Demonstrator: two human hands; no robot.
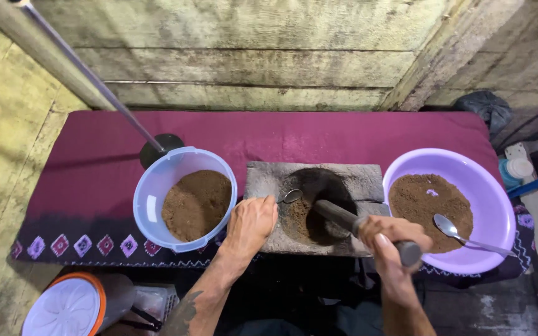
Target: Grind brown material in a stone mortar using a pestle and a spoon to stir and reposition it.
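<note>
Fingers (386, 239) grip one pestle (344, 219); two spoons, seemingly.

Left hand (251, 225) knuckles-up, right hand (388, 244) fisted, fingers (382, 241) curled.

Only 2 bare forearms and hands show, rising from the bottom edge. The left hand (251, 225) wears no ring, watch or glove, and below its grip the forearm carries a dark tattoo of curling lines near the elbow. The right hand (391, 244) is likewise bare, with no sleeve or marking visible on the forearm behind its grip. Dark clothing shows faintly between both arms.
</note>
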